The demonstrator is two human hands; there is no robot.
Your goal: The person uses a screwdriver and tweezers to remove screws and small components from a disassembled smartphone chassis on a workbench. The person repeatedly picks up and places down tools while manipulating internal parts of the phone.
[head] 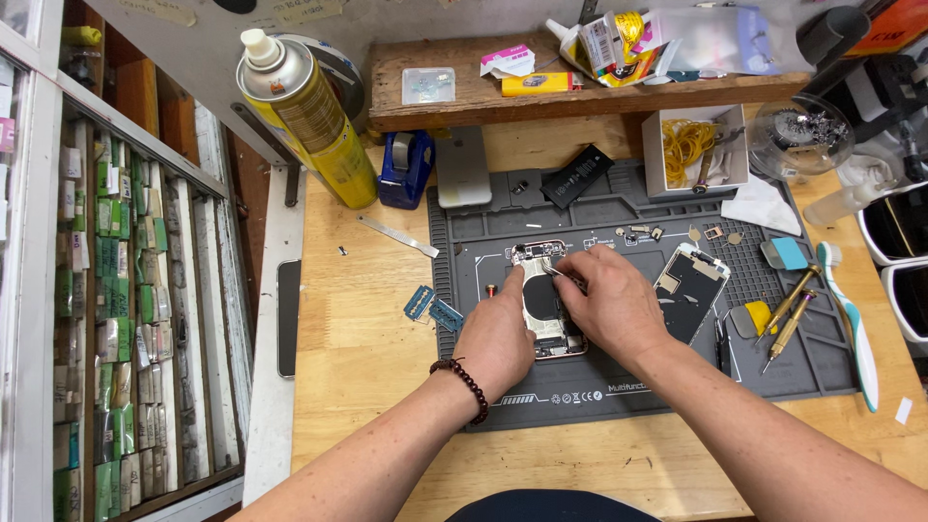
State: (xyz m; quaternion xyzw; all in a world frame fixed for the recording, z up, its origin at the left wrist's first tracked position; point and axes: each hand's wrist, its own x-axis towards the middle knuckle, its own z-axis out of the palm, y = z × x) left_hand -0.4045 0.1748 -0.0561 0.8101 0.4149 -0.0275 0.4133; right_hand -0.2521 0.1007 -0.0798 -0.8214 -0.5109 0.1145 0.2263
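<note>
Here, opened phone (544, 311) under both hands, left hand (498, 333) pressing its edge, right hand (609, 300) pinching tweezers (561, 275) above it.

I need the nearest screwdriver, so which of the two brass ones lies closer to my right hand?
The lower brass screwdriver, under the yellow pick, lies slightly closer to the right hand.

A pale wooden worktop (367, 338) fills the view under even, bright light, with a grey mat (619, 387) laid across its middle. A rough wooden shelf (580, 97) runs along the back above it. To the left stands a cabinet (126, 319) with narrow upright rows of small green and white packets.
</note>
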